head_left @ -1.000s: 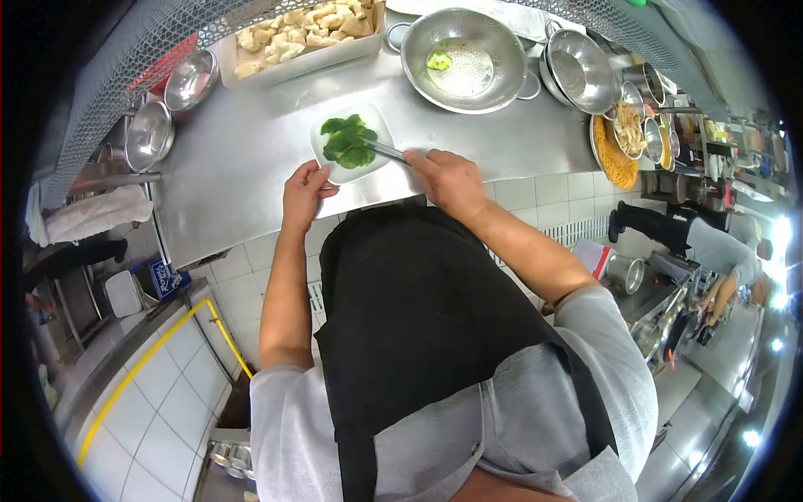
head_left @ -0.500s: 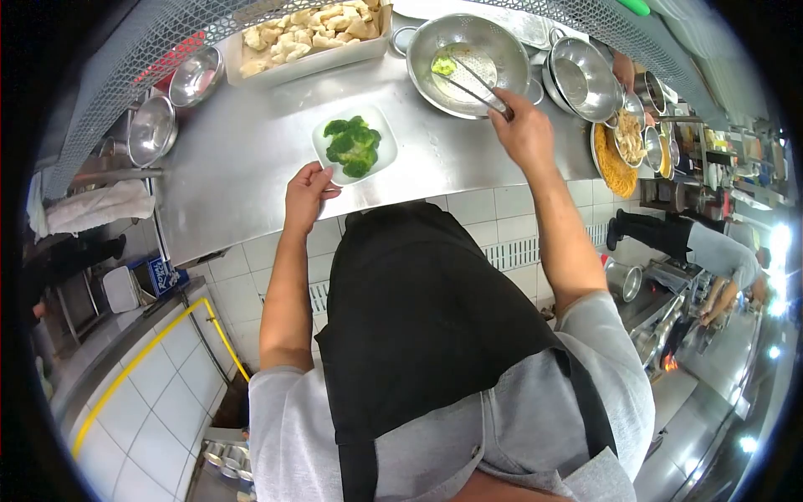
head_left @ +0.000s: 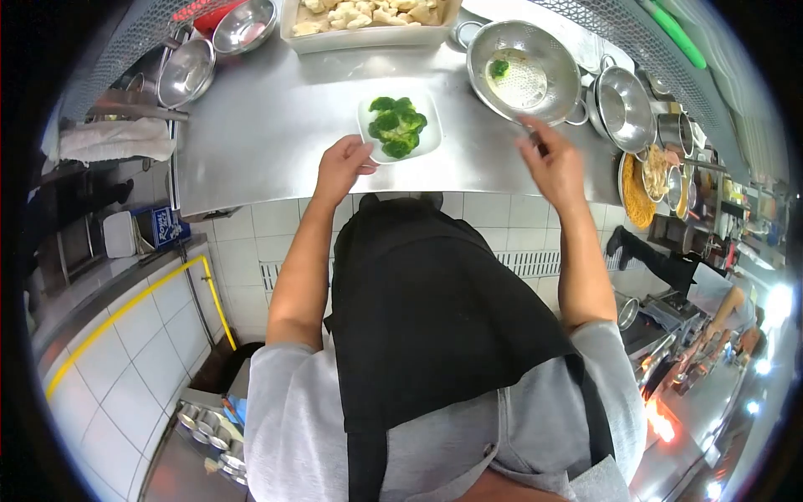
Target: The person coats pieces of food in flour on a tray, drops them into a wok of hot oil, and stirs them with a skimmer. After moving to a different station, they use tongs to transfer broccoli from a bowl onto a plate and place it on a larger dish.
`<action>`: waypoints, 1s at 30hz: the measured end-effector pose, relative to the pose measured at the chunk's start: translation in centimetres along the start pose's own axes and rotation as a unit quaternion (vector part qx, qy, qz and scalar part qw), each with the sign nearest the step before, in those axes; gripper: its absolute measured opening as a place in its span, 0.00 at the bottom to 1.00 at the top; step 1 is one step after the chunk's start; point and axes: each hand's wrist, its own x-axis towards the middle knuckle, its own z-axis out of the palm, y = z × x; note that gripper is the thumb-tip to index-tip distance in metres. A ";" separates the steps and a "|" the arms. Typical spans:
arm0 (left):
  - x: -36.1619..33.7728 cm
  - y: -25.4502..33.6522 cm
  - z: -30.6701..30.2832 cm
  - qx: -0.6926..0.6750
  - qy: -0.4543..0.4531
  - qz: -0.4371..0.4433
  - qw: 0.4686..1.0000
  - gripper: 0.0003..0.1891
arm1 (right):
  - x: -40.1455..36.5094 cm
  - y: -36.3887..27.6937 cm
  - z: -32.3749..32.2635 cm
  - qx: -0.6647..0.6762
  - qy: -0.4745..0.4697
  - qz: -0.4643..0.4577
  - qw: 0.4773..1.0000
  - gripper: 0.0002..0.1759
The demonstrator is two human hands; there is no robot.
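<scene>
My left hand (head_left: 345, 170) pinches the near left corner of a small white square dish (head_left: 431, 125). Green broccoli florets (head_left: 396, 127) are heaped inside the dish. Over the table's near side, my right hand (head_left: 554, 167) is closed around the dark tongs (head_left: 541, 147), which are mostly hidden and blurred near the colander's rim. One small broccoli floret (head_left: 499, 69) lies in the metal colander (head_left: 556, 63), apart from my hand.
A tray (head_left: 368, 38) of pale chunks stands at the back, with metal bowls (head_left: 186, 74) to the left. More bowls (head_left: 626, 109) and yellow food (head_left: 636, 191) are on the right. A person (head_left: 711, 293) works near flames (head_left: 661, 418) at the far right.
My right hand has drawn back from the colander, and the tongs no longer reach into it. The floret there now shows its dark green side. The view has shifted.
</scene>
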 end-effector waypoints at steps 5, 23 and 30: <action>0.1 -0.3 -0.3 0.016 -0.029 0.001 0.999 0.17 | -1.4 -2.8 2.5 0.057 -0.156 -0.114 0.980 0.16; -0.4 1.2 0.2 -0.007 -0.032 -0.014 0.999 0.14 | -1.7 -1.1 0.8 0.067 -0.086 0.008 0.994 0.18; -0.2 0.8 0.1 0.031 -0.039 0.004 0.999 0.20 | 5.4 6.0 -1.0 -0.057 0.088 0.045 0.993 0.23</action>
